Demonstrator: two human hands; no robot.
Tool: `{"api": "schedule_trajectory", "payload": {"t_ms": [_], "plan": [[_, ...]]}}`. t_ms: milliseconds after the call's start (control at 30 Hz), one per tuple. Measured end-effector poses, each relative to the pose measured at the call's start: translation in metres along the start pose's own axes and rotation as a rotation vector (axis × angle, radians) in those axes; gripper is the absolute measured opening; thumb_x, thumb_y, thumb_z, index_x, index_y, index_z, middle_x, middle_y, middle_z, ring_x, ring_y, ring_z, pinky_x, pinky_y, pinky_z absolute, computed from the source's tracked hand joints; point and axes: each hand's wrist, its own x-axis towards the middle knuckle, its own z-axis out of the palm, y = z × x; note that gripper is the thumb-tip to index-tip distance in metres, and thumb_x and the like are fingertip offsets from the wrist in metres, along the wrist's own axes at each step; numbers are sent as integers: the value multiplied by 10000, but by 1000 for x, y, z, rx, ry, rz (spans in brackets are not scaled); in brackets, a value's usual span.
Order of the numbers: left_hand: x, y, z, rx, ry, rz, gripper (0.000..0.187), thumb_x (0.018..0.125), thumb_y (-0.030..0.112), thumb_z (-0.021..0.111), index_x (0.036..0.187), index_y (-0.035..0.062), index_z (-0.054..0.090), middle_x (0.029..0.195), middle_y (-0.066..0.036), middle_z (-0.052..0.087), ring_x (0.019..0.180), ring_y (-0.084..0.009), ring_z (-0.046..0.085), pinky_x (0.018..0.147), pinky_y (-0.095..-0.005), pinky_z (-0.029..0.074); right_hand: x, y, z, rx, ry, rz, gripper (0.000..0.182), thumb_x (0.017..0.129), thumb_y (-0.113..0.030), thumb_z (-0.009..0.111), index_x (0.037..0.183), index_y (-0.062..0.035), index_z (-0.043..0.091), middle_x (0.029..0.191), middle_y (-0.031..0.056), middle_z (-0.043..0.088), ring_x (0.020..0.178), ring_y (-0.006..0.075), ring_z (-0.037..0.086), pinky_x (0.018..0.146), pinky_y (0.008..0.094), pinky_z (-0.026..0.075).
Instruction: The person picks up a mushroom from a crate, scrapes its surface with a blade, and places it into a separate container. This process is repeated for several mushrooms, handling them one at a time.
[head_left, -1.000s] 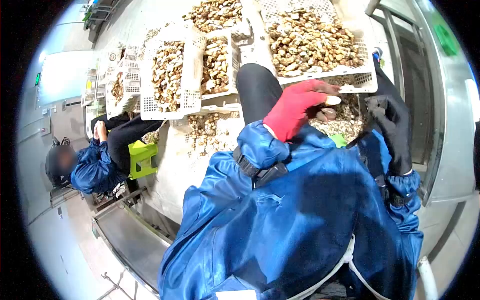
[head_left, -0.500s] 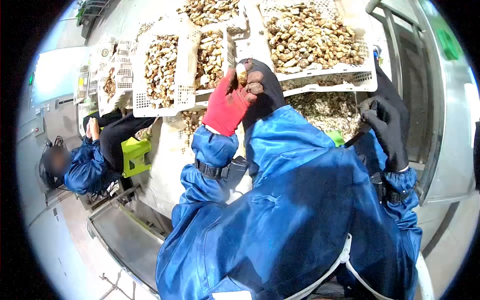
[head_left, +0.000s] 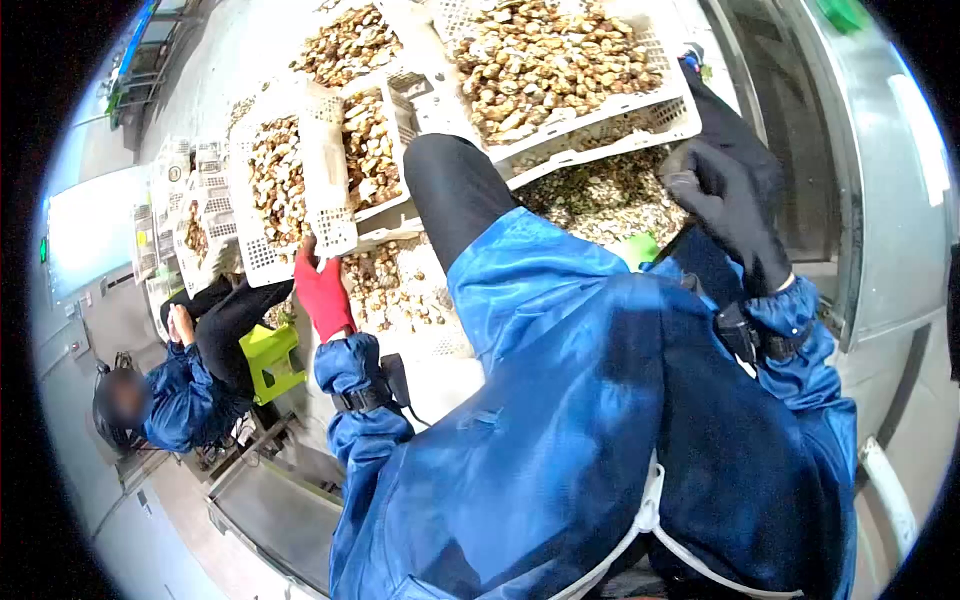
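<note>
My left hand (head_left: 322, 292), in a red glove with dark, stained fingertips, is at the near edge of a white perforated crate (head_left: 333, 232). Its thumb and forefinger stand apart, and I see nothing held between them. Brown-and-cream lumpy pieces, possibly mushrooms (head_left: 277, 180), fill that crate. On the right, my right hand (head_left: 722, 195) wears a black glove. Its fingers are curled in above my leg; whatever they grip, if anything, is too dark to make out. Pale scraps (head_left: 600, 195) lie beside it, under a larger white crate (head_left: 590, 125).
More crates of the same pieces (head_left: 350, 45) stand further back. Small pieces (head_left: 400, 285) lie scattered below the left crates. Another person (head_left: 190, 400) in blue sits at the left by a yellow-green stool (head_left: 272, 360). A metal frame (head_left: 790, 130) runs along the right.
My left hand has moved left and down from above my knee to the crate edge. The brown round pieces at its fingers no longer show. My right hand stays curled; the view has shifted.
</note>
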Motion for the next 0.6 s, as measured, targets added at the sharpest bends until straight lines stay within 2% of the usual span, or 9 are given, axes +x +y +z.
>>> {"api": "schedule_trajectory", "payload": {"t_ms": [67, 133, 167, 233, 267, 300, 333, 433, 600], "plan": [[8, 67, 16, -352, -73, -46, 365, 778, -22, 509, 1143, -17, 502, 1133, -124, 543, 1030, -197, 520, 885, -278, 412, 3, 0, 9, 107, -5, -6, 129, 791, -108, 557, 769, -13, 473, 687, -5, 460, 644, 71, 431, 597, 230, 389], [18, 124, 42, -380, -234, 94, 323, 793, -19, 498, 1113, 1, 536, 1070, -106, 583, 978, -190, 551, 857, -272, 430, 4, -8, 9, 136, -37, -10, 144, 788, -115, 561, 765, -10, 464, 682, -2, 454, 639, 73, 422, 589, 238, 385], [19, 156, 61, -381, -259, 111, 306, 787, -6, 507, 1086, 28, 566, 1043, -88, 601, 954, -192, 567, 833, -265, 439, 5, -10, 7, 114, -47, -11, 151, 787, -119, 562, 766, -8, 463, 683, 4, 457, 638, 78, 424, 591, 243, 386], [46, 178, 105, -86, -351, 416, 303, 757, 73, 552, 1056, 89, 597, 999, -118, 618, 928, -213, 590, 815, -293, 450, 1, -9, 0, 35, -33, -28, 161, 785, -129, 563, 769, -5, 462, 680, 13, 456, 636, 87, 426, 593, 253, 389], [55, 190, 129, -38, -407, 456, 301, 760, 90, 548, 1056, 102, 595, 938, -123, 631, 887, -245, 599, 791, -322, 457, -2, -8, -3, -25, -13, -43, 164, 784, -135, 561, 771, -5, 462, 676, 17, 452, 635, 92, 426, 593, 258, 390], [64, 197, 154, 81, -496, 467, 275, 755, 134, 560, 1025, 102, 600, 883, -136, 633, 831, -288, 601, 746, -355, 468, -4, -7, -7, -85, 9, -58, 168, 783, -141, 560, 773, -5, 462, 671, 20, 449, 634, 97, 427, 593, 264, 391], [77, 191, 186, 325, -550, 486, 307, 744, 190, 578, 1043, 125, 602, 959, -138, 620, 881, -298, 593, 771, -360, 463, -5, 0, -10, -35, 7, -39, 174, 781, -154, 553, 778, -3, 467, 658, 58, 464, 619, 132, 449, 597, 288, 398], [89, 187, 253, 649, -643, 423, 249, 724, 193, 591, 941, 73, 613, 890, -194, 611, 851, -342, 588, 730, -408, 470, -17, 12, -21, -203, 146, -30, 175, 782, -164, 549, 791, -2, 483, 664, 103, 500, 622, 175, 493, 607, 311, 409], [91, 160, 294, 729, -556, 493, 188, 706, 157, 593, 839, 30, 625, 898, -203, 602, 859, -364, 578, 714, -427, 478, -24, 11, -41, -246, 103, 67, 175, 785, -179, 552, 800, -13, 498, 658, 134, 510, 621, 227, 523, 603, 345, 410]]}}
